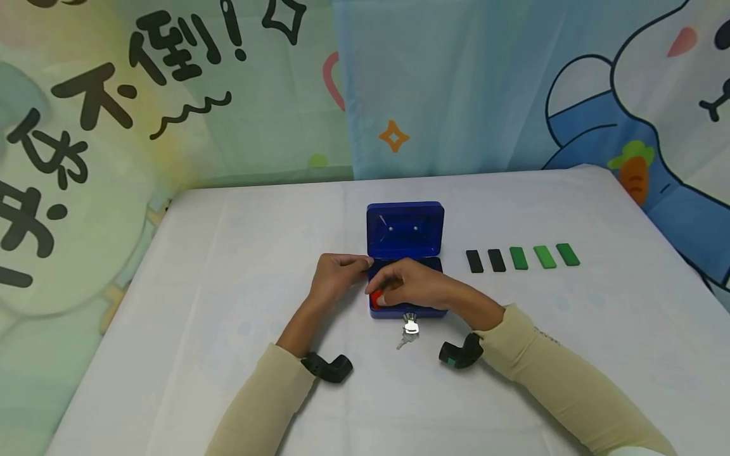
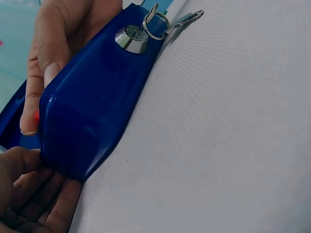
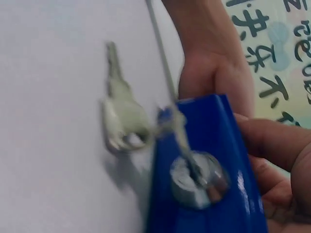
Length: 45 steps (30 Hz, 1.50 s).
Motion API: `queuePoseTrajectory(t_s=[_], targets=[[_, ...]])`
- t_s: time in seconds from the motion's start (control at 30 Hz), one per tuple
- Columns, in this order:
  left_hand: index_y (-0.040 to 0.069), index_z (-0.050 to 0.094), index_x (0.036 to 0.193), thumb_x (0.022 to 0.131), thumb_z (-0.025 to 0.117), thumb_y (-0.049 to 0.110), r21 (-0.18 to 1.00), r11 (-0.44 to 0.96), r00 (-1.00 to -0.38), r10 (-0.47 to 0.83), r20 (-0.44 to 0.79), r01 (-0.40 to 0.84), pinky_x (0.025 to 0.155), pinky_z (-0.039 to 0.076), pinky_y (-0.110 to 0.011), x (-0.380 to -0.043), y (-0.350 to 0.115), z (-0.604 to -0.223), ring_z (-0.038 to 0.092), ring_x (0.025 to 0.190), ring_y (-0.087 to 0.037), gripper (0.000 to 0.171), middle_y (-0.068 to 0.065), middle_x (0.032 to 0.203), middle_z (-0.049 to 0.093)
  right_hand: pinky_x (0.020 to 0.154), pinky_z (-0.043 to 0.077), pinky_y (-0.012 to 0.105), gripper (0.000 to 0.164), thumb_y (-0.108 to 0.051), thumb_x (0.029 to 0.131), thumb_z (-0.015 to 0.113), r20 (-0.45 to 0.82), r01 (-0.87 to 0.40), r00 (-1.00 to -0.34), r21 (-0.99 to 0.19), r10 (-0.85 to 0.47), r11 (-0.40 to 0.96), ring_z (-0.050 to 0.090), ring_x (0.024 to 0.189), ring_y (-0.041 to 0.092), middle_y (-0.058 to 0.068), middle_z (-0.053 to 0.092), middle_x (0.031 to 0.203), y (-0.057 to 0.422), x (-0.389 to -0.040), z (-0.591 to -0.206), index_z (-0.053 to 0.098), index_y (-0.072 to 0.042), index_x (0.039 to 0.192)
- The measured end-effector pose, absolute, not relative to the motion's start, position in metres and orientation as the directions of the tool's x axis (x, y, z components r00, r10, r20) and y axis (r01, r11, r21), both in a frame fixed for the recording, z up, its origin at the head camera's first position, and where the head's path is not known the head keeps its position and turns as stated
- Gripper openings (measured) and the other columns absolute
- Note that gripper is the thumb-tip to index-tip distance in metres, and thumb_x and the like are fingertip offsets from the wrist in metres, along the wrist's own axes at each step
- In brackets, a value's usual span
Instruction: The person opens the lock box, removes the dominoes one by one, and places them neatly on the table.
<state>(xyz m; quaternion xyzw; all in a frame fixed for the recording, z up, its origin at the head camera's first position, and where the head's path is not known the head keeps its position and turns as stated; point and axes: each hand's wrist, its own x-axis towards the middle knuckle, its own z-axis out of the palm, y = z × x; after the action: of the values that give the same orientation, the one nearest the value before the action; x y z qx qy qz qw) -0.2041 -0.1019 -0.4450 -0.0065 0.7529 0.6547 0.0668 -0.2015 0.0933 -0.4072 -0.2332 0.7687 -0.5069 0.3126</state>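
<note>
A blue metal cash box (image 1: 406, 313) lies with its lid (image 1: 405, 231) raised. Keys on a ring (image 1: 409, 332) hang from the lock (image 2: 131, 39) on its front. My left hand (image 1: 341, 273) grips the box's left side; in the left wrist view its thumb is at the rim and its fingers lie along the outer wall. Reaching in from the right, my right hand (image 1: 412, 284) pinches a small red piece (image 1: 375, 299) inside the box, near the left front corner. Most of the red piece is hidden by thumb and fingers.
Right of the box, small flat tiles lie in a row on the white table (image 1: 570, 354): two black (image 1: 474, 261), then several green (image 1: 544, 256). Printed cloth (image 1: 445, 82) hangs behind the table. A black wrist camera (image 1: 327, 367) sits on each sleeve.
</note>
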Motion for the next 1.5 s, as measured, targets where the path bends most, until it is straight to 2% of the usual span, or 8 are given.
queuePoseTrajectory(t_s=[0.13, 0.37, 0.67, 0.8, 1.03, 1.27, 1.5], targets=[[-0.002, 0.076, 0.099, 0.089, 0.068, 0.014, 0.985, 0.138, -0.99, 0.075, -0.117, -0.106, 0.082, 0.055, -0.029, -0.204, -0.102, -0.444, 0.07, 0.091, -0.018, 0.02, -0.009, 0.097, 0.073, 0.084, 0.053, 0.031, 0.022, -0.003, 0.089, 0.067, -0.224, -0.048, -0.713, -0.93, -0.664, 0.365, 0.061, 0.095, 0.021, 0.007, 0.067, 0.105, 0.092, -0.201, -0.411, 0.068, -0.001, 0.111], [-0.001, 0.076, 0.099, 0.09, 0.068, 0.015, 0.984, 0.138, -0.989, 0.077, -0.123, -0.111, 0.082, 0.055, -0.029, -0.206, -0.101, -0.445, 0.07, 0.091, -0.018, 0.02, -0.009, 0.097, 0.073, 0.085, 0.053, 0.033, 0.019, -0.011, 0.09, 0.068, -0.228, -0.022, -0.772, -0.924, -0.594, 0.383, 0.063, 0.097, 0.021, 0.005, 0.07, 0.106, 0.1, -0.199, -0.405, 0.072, -0.006, 0.108], [-0.003, 0.075, 0.099, 0.09, 0.068, 0.014, 0.987, 0.111, -0.989, 0.083, -0.124, -0.114, 0.083, 0.055, -0.03, -0.205, -0.101, -0.446, 0.07, 0.092, -0.02, 0.021, -0.011, 0.099, 0.073, 0.087, 0.053, 0.035, 0.02, -0.013, 0.092, 0.067, -0.232, -0.025, -0.785, -0.914, -0.574, 0.404, 0.061, 0.102, 0.024, 0.007, 0.068, 0.109, 0.121, -0.199, -0.398, 0.073, -0.005, 0.109], [-0.005, 0.075, 0.1, 0.089, 0.068, 0.011, 0.99, 0.086, -0.989, 0.086, -0.121, -0.113, 0.082, 0.055, -0.03, -0.205, -0.101, -0.445, 0.07, 0.093, -0.021, 0.02, -0.013, 0.099, 0.072, 0.087, 0.054, 0.035, 0.021, -0.013, 0.093, 0.066, -0.245, 0.022, -0.79, -0.927, -0.561, 0.374, 0.064, 0.1, 0.025, 0.01, 0.067, 0.112, 0.131, -0.2, -0.397, 0.071, -0.003, 0.111], [-0.006, 0.074, 0.1, 0.089, 0.069, 0.01, 0.99, 0.064, -0.987, 0.093, -0.129, -0.123, 0.082, 0.055, -0.03, -0.204, -0.101, -0.445, 0.07, 0.094, -0.021, 0.02, -0.014, 0.1, 0.072, 0.086, 0.054, 0.036, 0.023, -0.015, 0.094, 0.066, -0.228, 0.016, -0.816, -0.928, -0.531, 0.373, 0.065, 0.097, 0.027, 0.011, 0.068, 0.11, 0.15, -0.201, -0.392, 0.069, -0.002, 0.113], [-0.007, 0.074, 0.099, 0.089, 0.068, 0.009, 0.993, 0.066, -0.99, 0.092, -0.104, -0.098, 0.081, 0.055, -0.029, -0.205, -0.103, -0.446, 0.07, 0.092, -0.021, 0.02, -0.014, 0.099, 0.072, 0.087, 0.053, 0.034, 0.026, -0.014, 0.093, 0.067, -0.236, 0.065, -0.855, -0.932, -0.461, 0.358, 0.063, 0.103, 0.025, 0.014, 0.068, 0.112, 0.173, -0.196, -0.388, 0.068, 0.003, 0.113], [-0.006, 0.074, 0.1, 0.088, 0.069, 0.01, 0.993, 0.06, -0.989, 0.102, -0.108, -0.102, 0.081, 0.055, -0.029, -0.205, -0.103, -0.446, 0.07, 0.091, -0.021, 0.02, -0.014, 0.099, 0.072, 0.085, 0.054, 0.033, 0.027, -0.013, 0.094, 0.064, -0.245, 0.074, -0.887, -0.912, -0.392, 0.403, 0.062, 0.104, 0.025, 0.012, 0.068, 0.112, 0.195, -0.195, -0.382, 0.067, 0.003, 0.116]])
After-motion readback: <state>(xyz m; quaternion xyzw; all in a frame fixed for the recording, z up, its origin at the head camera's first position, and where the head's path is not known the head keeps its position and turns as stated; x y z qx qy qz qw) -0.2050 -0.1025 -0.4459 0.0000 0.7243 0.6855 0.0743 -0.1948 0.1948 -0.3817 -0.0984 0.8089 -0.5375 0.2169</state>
